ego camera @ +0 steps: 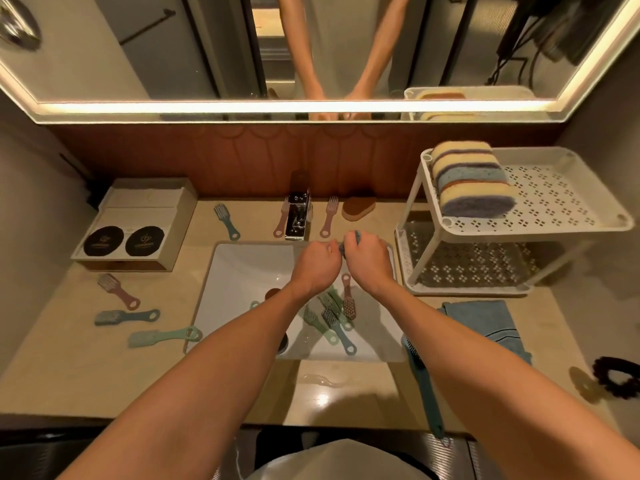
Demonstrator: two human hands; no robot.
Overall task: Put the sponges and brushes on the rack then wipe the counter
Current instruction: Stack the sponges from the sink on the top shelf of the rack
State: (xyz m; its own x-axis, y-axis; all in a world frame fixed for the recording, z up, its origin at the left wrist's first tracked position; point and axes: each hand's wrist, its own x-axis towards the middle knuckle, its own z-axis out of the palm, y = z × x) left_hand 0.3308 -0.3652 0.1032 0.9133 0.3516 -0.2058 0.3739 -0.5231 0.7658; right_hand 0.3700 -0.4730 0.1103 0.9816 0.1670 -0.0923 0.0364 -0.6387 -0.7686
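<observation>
step: brushes to rack | right hand (367,258) grips a bluish brush (349,241) above the sink (242,268); left hand (317,262) curls against it, grip unclear | sponges (471,180) on rack (502,231) top tier | next: carry right, set down, fetch sink brushes (333,315)

Both bare forearms are stretched forward and angled inward, so that the hands are brought close together, backs up. The right hand (367,259) is curled round a small blue item (348,242). The left hand (317,261) is held just beside it with fingers curled; whether the item is gripped by them cannot be told.
</observation>
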